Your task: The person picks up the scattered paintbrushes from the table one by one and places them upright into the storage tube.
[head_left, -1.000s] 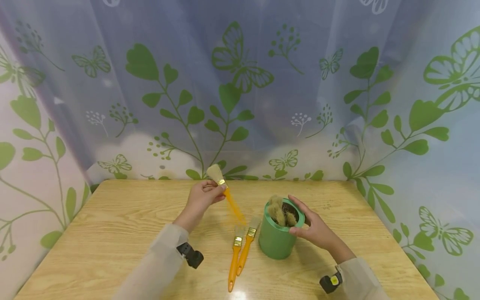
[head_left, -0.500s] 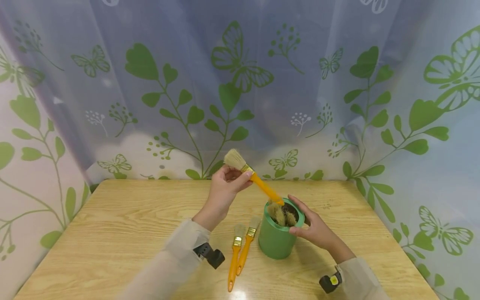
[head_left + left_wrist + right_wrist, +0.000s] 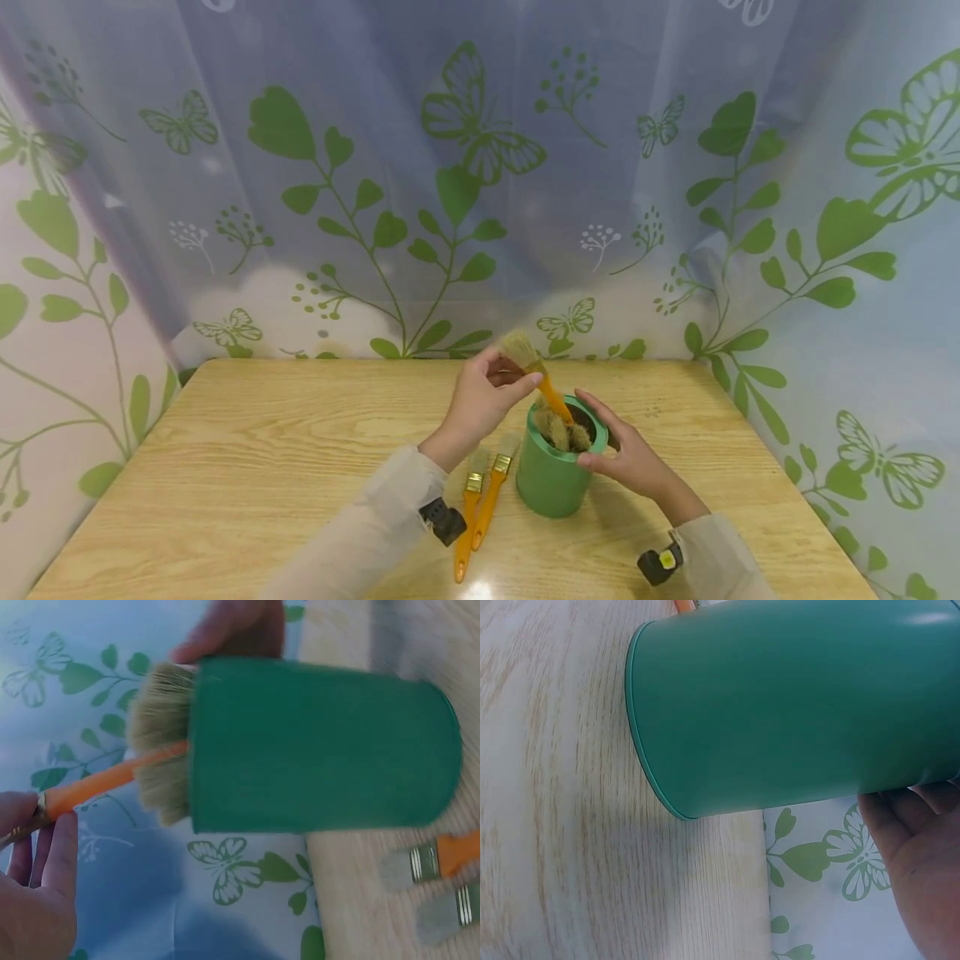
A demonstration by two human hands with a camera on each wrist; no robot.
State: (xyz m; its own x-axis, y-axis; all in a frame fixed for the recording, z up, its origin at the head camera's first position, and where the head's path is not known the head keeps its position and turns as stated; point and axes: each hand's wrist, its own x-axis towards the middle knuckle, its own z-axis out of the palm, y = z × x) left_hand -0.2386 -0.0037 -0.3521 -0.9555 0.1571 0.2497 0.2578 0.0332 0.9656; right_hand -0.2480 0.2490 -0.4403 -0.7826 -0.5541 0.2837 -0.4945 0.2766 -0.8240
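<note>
My left hand (image 3: 480, 404) pinches a paintbrush (image 3: 553, 396) near its metal ferrule, bristles up. Its orange handle slants down into the mouth of a green canister (image 3: 553, 487) standing on the table. In the left wrist view the handle (image 3: 101, 782) passes between the bristles of other brushes (image 3: 159, 709) that stick out of the canister, and its tip is hidden inside. My right hand (image 3: 633, 462) holds the canister at the rim, thumb in front and fingers behind. Seen from the right wrist, those fingers (image 3: 889, 825) lie against its side.
Two more orange-handled paintbrushes lie side by side left of the canister, one with its ferrule (image 3: 474, 482) showing and the other a bit to the right (image 3: 491, 504). They rest on a wooden table (image 3: 247, 467). A patterned curtain (image 3: 337, 275) hangs behind the table's far edge.
My left hand has carried the paintbrush rightward to the canister, and its handle end has gone down into the opening. The right hand and canister have stayed put.
</note>
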